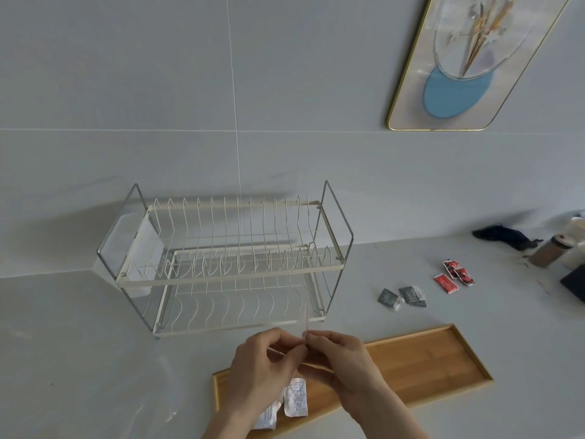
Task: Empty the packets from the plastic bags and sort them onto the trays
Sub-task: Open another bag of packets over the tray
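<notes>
Head view is showing a grey counter, and going from left to right, the white wire rack is standing first, near the wall, with nothing on its shelves. Just in front of it, the left hand and the right hand are meeting above the near end of the wooden tray. Both hands are pinching their fingertips together on something thin and clear between them, and it is probably a small plastic bag, though it is too faint to be sure. Under the hands, two silver packets are lying on the tray's near end, side by side and close together. Farther right, the rest of the tray is bare wood. Beyond it on the counter, the dark grey packets are lying in a little group, and the red packets are lying just past them, nearer the wall. The step in hand seems to be pulling a bag open or shaking out the last of it. Next, the fingers need to let the bag go somewhere out of the way, then pick up the grey and red packets and put each kind in its own spot.
</notes>
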### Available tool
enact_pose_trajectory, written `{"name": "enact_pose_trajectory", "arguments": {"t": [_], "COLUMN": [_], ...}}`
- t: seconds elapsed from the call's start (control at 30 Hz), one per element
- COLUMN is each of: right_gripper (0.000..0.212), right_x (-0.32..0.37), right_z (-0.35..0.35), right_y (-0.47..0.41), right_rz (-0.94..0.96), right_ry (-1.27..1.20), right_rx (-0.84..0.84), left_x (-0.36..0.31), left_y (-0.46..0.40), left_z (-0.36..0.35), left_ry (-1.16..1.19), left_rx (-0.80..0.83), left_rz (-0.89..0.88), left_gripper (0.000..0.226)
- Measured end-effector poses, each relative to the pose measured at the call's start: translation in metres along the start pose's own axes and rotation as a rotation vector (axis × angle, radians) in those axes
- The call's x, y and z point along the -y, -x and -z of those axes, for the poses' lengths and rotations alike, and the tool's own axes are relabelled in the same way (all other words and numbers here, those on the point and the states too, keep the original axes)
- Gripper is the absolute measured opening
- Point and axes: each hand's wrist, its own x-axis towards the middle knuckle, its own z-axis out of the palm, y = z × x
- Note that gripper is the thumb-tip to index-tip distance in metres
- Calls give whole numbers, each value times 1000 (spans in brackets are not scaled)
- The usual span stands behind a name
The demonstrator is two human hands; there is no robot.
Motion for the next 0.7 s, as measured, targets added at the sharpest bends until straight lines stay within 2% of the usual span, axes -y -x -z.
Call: {"name": "enact_pose_trajectory", "arguments": {"t": [0.13,0.3,0.5,0.63,0.7], "right_gripper": [16,13,18,16,16], "right_x": [-3,-4,-5,-5,-4], "right_z": [-4,-8,-16,0,9], "right_y": [1,2,-4,-4,-2], "right_rz": [39,148,177,182,210], "right_ry": [81,342,505,527,566], "right_rx": [-14,-90,-176,-337,-351], "left_x": [3,4,6,16,24], "left_y": [-3,-6,-10,-20,-22], "left_z": [2,2,-6,19,31], "left_ry": [-16,-220,-210,-242,-281], "left_rx": [-35,-57,-158,-332,-324], "left_rz": [74,59,62,92,65], "left_gripper": [8,10,13,16,15]}}
